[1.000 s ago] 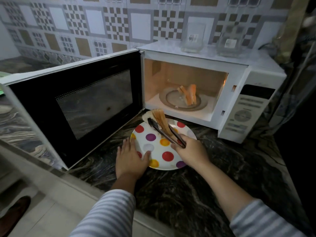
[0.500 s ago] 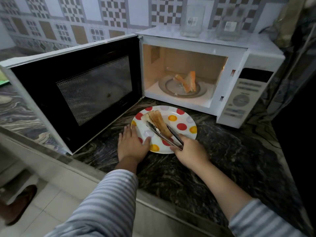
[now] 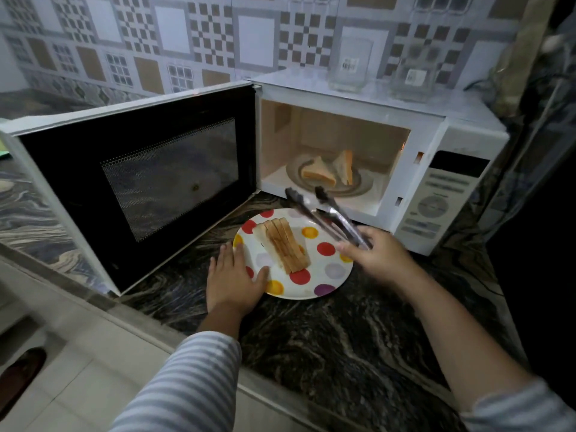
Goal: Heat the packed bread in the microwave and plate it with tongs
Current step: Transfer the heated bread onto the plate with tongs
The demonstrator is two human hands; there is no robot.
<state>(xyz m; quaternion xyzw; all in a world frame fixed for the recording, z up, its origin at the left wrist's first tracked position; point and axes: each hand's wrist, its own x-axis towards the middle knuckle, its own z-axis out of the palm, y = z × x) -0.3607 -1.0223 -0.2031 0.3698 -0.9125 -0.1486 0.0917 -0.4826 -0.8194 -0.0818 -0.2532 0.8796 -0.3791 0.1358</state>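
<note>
Several toasted brown bread slices [image 3: 285,247] lie stacked on the white, polka-dotted round plate [image 3: 330,275]; two triangular pieces [image 3: 330,171] wait farther back on the microwave's glass turntable [image 3: 358,187]. Our right hand [image 3: 381,255] grips the black-tipped metal tongs [image 3: 324,210], tips parted and empty, at the white microwave [image 3: 436,145] opening. Our left hand [image 3: 232,277] presses flat on the plate's near-left rim. We should reach in level, close gently on one piece, and lift clear of the sill.

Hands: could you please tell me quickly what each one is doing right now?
Left hand: open, flat on the polka-dot plate's rim.
Right hand: holding the metal tongs, tips apart, empty.
</note>
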